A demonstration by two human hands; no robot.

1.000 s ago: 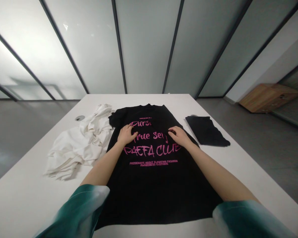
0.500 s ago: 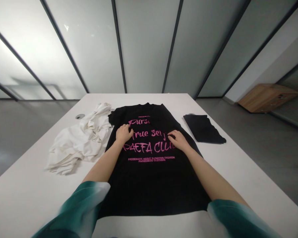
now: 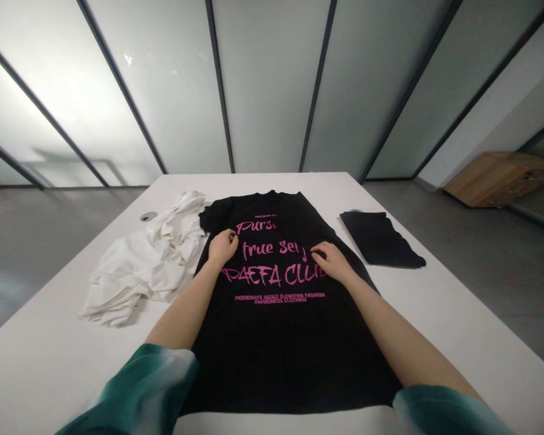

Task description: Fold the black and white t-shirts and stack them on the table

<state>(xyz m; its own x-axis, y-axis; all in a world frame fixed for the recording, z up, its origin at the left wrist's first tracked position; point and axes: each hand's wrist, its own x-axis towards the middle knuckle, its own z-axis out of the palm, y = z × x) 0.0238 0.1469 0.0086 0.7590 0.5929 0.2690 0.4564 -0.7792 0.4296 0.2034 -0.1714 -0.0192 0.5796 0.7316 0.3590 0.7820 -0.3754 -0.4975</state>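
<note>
A black T-shirt (image 3: pixel 272 350) with pink lettering lies spread on the table, collar at the far end and hem towards me. Its left sleeve sticks out; on the right no sleeve shows, and the upper lettering breaks off there as if under a turned-in layer. On the left part of the chest rests my left hand (image 3: pixel 222 248), its fingers bent and drawn together at the cloth. My right hand (image 3: pixel 333 261) is on the right part, thumb and fingers pinched at the cloth beside the lettering. How much fabric either hand grips is hard to see.
A crumpled heap of white cloth (image 3: pixel 149 257) lies left of the T-shirt. To the right is a folded black garment (image 3: pixel 381 238). They share a white table (image 3: pixel 457 326) with a round grommet (image 3: pixel 148 216). Frosted glass panels stand behind; a wooden cabinet (image 3: pixel 498 178) is at the far right.
My left hand has slid slightly left off the lettering, its fingers more curled. My right hand keeps nearly the same place on the shirt. The whole view has shifted a little.
</note>
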